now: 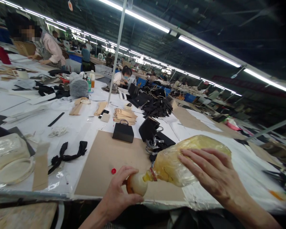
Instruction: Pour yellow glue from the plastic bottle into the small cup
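Observation:
A large clear plastic bottle with yellowish contents (176,162) lies tilted on its side in the air, its neck pointing left. My right hand (212,173) is wrapped over its body. The neck meets the mouth of a small round container (138,184), whitish with an amber side, which my left hand (119,194) grips between thumb and fingers. Whether liquid is flowing is too small to tell. A red cap (113,171) rests on the brown board (92,171) beside my left hand.
Beyond the board stand a black handbag (123,132) and a second black bag (149,128). Black straps (66,156) and a brown strip (41,167) lie left. A metal pole (118,47) rises from the table. A person (51,49) works at the far left.

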`<state>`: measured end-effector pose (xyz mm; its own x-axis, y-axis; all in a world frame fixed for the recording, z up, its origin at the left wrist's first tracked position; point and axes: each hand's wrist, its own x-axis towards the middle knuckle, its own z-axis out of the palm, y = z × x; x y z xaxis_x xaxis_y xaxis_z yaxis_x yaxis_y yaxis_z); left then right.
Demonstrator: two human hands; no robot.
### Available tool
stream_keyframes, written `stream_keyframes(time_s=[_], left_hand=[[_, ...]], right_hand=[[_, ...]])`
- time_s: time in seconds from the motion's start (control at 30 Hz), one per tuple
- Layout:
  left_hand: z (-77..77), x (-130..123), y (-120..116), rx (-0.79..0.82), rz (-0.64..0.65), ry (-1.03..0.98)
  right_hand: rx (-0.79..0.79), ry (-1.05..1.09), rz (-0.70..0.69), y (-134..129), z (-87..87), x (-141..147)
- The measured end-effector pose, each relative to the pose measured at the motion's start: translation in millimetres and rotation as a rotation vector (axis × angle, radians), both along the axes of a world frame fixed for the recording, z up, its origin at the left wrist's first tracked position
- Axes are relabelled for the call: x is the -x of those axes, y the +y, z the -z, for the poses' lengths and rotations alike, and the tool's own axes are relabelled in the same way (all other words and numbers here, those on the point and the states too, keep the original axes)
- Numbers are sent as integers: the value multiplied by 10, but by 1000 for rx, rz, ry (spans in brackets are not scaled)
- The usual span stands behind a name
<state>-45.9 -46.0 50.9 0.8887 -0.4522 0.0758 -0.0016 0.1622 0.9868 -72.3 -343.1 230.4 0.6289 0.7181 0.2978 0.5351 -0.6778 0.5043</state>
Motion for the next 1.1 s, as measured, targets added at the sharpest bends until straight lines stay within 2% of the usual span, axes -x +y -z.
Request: stream_keyframes(time_s=[0.27, 0.47, 0.63, 0.83, 1.1], left_hand=[[-20, 21, 48, -11, -12, 17], [1, 29, 55, -11, -3, 30], [33, 33, 53, -14, -8, 27], [28, 48, 54, -8, -5, 19], [46, 65, 66, -10, -7, 14]], right_hand=[[6, 13, 25, 20, 13, -13], [16, 3, -7, 21, -9, -8], [80, 37, 11, 29, -45, -1], [32, 9, -22, 12, -17, -6], [60, 44, 5, 49, -61, 32]])
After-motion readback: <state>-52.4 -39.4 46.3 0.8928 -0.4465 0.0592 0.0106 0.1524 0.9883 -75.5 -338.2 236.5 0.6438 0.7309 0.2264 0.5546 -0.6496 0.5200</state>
